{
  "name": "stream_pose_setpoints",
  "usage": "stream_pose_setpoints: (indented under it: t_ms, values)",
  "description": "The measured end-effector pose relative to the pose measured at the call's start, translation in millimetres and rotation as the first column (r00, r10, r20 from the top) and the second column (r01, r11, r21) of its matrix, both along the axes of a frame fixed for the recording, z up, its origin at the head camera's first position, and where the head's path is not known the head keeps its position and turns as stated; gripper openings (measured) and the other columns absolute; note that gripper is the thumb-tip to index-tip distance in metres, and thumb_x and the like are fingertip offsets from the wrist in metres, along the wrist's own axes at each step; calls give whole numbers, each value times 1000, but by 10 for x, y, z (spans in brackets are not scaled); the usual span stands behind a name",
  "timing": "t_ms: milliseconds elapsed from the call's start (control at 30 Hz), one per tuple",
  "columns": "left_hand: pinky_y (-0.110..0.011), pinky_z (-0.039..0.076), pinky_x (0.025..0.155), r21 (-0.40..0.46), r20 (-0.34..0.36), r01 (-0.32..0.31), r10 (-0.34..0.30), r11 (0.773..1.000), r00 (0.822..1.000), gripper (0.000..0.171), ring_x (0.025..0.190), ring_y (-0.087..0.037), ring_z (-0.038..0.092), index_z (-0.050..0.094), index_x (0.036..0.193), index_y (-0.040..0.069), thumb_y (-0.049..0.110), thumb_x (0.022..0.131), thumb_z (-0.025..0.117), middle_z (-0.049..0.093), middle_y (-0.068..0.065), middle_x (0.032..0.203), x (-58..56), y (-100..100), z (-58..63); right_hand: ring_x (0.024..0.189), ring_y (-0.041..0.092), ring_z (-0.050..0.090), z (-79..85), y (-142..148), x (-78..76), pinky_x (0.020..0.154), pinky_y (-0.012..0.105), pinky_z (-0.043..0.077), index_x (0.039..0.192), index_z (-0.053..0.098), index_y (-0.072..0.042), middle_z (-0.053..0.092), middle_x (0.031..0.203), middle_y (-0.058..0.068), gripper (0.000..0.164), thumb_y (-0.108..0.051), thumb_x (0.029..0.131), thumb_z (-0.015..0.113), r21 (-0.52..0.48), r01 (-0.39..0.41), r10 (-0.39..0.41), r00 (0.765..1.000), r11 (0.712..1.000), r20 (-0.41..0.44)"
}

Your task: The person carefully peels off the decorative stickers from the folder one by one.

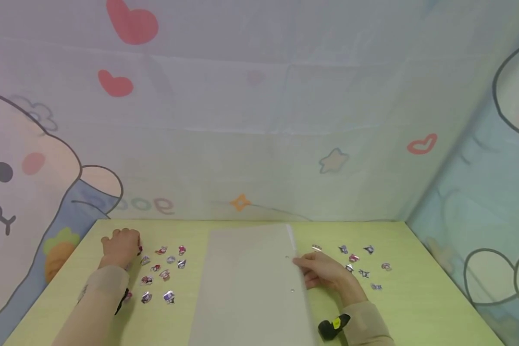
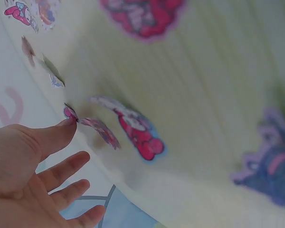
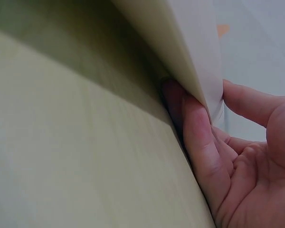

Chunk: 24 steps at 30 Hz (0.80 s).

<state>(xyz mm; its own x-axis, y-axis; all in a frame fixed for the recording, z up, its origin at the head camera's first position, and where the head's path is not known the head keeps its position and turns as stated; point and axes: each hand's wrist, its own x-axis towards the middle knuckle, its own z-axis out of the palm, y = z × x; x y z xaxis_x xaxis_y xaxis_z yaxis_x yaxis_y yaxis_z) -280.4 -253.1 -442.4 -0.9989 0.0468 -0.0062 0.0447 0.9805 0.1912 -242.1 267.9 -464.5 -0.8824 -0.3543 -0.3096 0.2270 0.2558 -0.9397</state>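
Note:
At the left of the table my left hand [image 1: 120, 247] reaches over the scattered stickers. In the left wrist view its thumb is at a small pink-and-white sticker [image 2: 70, 113], pinched at the thumb tip, with the other fingers spread. A curved red character sticker [image 2: 141, 135] lies just beyond it. My right hand [image 1: 322, 269] grips the right edge of a large white sheet [image 1: 246, 283] with two small round holes near that edge. Seen from the right wrist, the thumb is on the sheet's upper face and curled fingers [image 3: 202, 128] are under its lifted edge.
Several small cartoon stickers [image 1: 164, 275] lie left of the sheet, and several more stickers [image 1: 364, 274] lie to its right. The pale yellow table [image 1: 419, 307] ends at a fabric backdrop [image 1: 259, 144] printed with hearts and a bear. A black wrist device [image 1: 334, 327] sits by the right sleeve.

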Motion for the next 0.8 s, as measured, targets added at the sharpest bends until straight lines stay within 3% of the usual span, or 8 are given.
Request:
stream_pose_setpoints:
  t_ms: [500,800]
  values:
    - [-72,32,82,-10,-27,-28,27,1000,999,14,96,-49,49,61,95,-2,-3,95,47,56,-24,90,-5,-55,-43,59,14,60,19,-39,15,58,30,55,107,61,7,63,79,10,39,-31,98,60,23,22,-22,1000,999,-5]
    - [-73,30,86,-7,6,-45,46,999,999,22,103,-53,46,60,108,-7,2,93,48,56,-30,101,33,-4,-2,60,20,62,156,-19,81,63,39,57,113,61,9,64,85,14,38,-25,98,59,169,81,-64,992,982,-105]
